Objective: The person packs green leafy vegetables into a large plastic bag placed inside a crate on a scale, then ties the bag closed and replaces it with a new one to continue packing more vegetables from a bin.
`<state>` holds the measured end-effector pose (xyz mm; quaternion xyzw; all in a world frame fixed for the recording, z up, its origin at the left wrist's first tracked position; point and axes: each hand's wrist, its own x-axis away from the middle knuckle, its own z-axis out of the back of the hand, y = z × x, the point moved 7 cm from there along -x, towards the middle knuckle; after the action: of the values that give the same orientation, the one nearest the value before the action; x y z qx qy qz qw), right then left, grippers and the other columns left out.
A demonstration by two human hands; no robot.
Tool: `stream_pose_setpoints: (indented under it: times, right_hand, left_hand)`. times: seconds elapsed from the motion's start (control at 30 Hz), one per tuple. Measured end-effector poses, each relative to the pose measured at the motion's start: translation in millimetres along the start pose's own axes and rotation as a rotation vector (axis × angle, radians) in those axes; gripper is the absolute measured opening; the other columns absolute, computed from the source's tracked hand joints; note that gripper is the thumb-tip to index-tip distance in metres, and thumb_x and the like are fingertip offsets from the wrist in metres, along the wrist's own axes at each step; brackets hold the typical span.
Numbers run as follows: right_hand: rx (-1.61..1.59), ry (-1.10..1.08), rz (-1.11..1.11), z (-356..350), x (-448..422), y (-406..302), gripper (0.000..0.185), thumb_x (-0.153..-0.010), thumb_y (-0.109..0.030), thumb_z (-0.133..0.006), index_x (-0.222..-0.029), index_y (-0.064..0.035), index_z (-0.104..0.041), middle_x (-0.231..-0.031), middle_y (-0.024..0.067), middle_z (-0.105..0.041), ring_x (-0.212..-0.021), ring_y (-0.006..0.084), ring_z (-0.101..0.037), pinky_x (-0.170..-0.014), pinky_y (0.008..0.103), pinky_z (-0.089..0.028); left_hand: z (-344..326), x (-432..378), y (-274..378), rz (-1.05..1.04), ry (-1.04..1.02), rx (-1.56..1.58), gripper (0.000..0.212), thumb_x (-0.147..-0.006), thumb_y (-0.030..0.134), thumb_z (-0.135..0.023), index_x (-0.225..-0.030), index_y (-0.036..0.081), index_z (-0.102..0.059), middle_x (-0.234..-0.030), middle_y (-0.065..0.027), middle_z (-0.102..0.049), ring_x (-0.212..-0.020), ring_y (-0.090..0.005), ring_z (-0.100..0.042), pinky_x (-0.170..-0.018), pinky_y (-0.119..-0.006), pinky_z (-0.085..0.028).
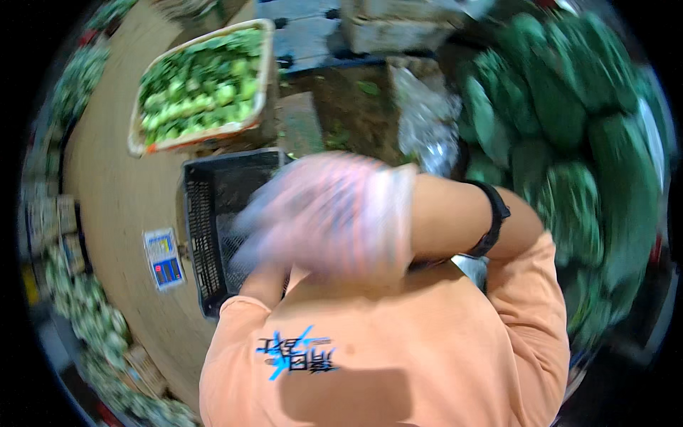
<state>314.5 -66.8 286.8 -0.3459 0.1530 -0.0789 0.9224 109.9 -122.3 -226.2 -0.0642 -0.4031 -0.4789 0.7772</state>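
My right hand, in a striped, pinkish-white knit glove, is raised close to the camera and badly blurred. Its fingers point left, and whether it holds anything cannot be made out. Of my left arm only the sleeve and part of the forearm show; the left hand is hidden behind the right glove. Below and beyond the glove lies a black plastic crate with slotted walls. Past it stands a pale box, filled with leafy green vegetables whose pale stems face me. A digital scale display stands left of the crate.
Large green plastic bags of produce crowd the right side. A crumpled clear plastic bag lies ahead, near a blue pallet and a pale foam box. Heaped vegetables line the far left, across a brown floor.
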Motion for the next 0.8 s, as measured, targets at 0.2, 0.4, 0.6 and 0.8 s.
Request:
stream_pose_setpoints:
  times: [0.2, 0.4, 0.6, 0.8]
  right_hand:
    - [0.058, 0.285, -1.296, -1.3, 236.8, 234.7, 0.039, -0.089, -0.021, -0.057, -0.125, -0.0073, -0.053, -0.11, 0.0202, -0.061, -0.1, 0.035, -0.058, -0.085, 0.0408, -0.047]
    - [-0.411, 0.076, -1.862, -95.6, 465.4, 280.1, 0.033, -0.096, -0.027, -0.043, -0.117, -0.005, -0.057, -0.113, 0.0118, -0.062, -0.099, 0.0245, -0.057, -0.087, 0.0372, -0.045]
    - [-0.616, 0.466, -1.886, -66.7, 496.5, 344.8, 0.03, -0.096, -0.024, -0.047, -0.118, -0.0076, -0.057, -0.108, 0.0083, -0.062, -0.09, 0.019, -0.056, -0.078, 0.033, -0.046]
    - [-0.743, 0.636, -1.559, -27.9, 413.1, 444.2, 0.027, -0.094, -0.02, -0.052, -0.118, -0.0095, -0.057, -0.099, 0.0037, -0.06, -0.08, 0.013, -0.054, -0.068, 0.0276, -0.046]
  left_hand:
    - [17.1, 28.0, 18.1, 0.424, 0.041, -0.017, 0.041, -0.087, 0.044, -0.057, -0.108, 0.011, -0.067, -0.111, -0.0164, -0.066, -0.103, -0.034, -0.063, -0.084, -0.044, -0.051]
    - [45.2, 47.2, 29.7, 0.595, 0.069, 0.07, 0.039, -0.088, 0.042, -0.057, -0.113, 0.013, -0.064, -0.116, -0.0141, -0.064, -0.108, -0.0317, -0.061, -0.086, -0.043, -0.051]
    - [62.3, 29.2, 21.6, 0.695, -0.002, 0.157, 0.037, -0.09, 0.039, -0.055, -0.115, 0.013, -0.064, -0.118, -0.013, -0.063, -0.11, -0.0303, -0.061, -0.087, -0.042, -0.051]
    - [68.7, 31.3, 6.7, 0.722, -0.044, 0.199, 0.037, -0.089, 0.038, -0.054, -0.116, 0.014, -0.064, -0.121, -0.0136, -0.062, -0.112, -0.03, -0.059, -0.088, -0.042, -0.05]
